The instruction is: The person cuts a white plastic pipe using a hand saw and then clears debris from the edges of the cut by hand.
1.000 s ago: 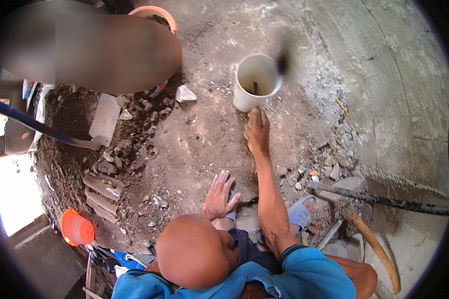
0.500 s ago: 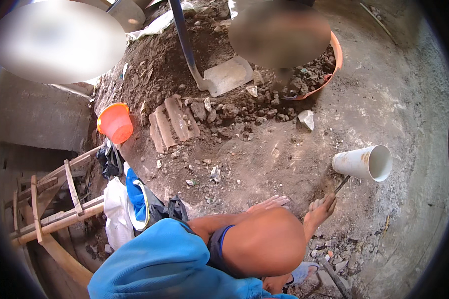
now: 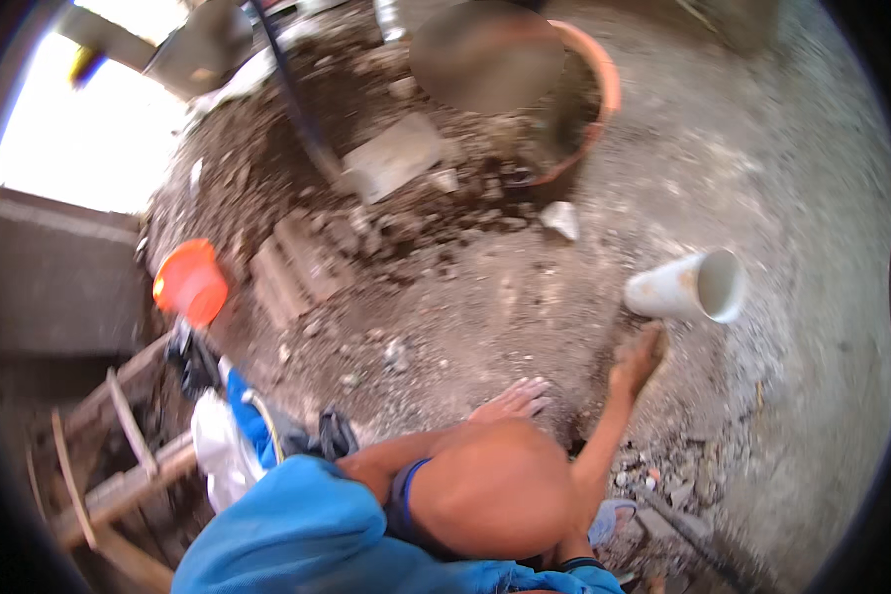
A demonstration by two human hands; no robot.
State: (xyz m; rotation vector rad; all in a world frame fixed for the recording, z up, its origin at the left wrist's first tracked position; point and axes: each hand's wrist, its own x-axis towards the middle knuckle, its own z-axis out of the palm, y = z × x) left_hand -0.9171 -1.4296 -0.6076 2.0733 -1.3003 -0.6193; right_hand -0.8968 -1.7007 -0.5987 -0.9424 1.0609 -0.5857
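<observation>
My left hand (image 3: pixel 513 399) lies palm down on the dirt beside my bent knee, its fingers stretched out and holding nothing. Farther right, my right hand (image 3: pixel 639 358) is closed low at the ground, just below a white plastic pipe (image 3: pixel 671 285). The hand is blurred, and whatever it grips is hidden. The pipe lies on its side, its round mouth facing right, with brownish stains on its wall. My right fingers are close to its lower edge; I cannot tell if they touch.
A dirt heap holds a shovel (image 3: pixel 394 158). Behind lies an orange tub (image 3: pixel 609 74) with rubble; an orange bucket (image 3: pixel 190 282) stands left. Corrugated tile pieces (image 3: pixel 297 265), a white stone (image 3: pixel 561 220), a white sack (image 3: pixel 223 445) and a wooden ladder (image 3: pixel 129 485) lie around. A concrete wall (image 3: pixel 832 247) rises right.
The view has shifted, so the scene sits farther left. My right hand is closer to the pipe, and the thin dark rod seen sticking out of it before is out of sight.
</observation>
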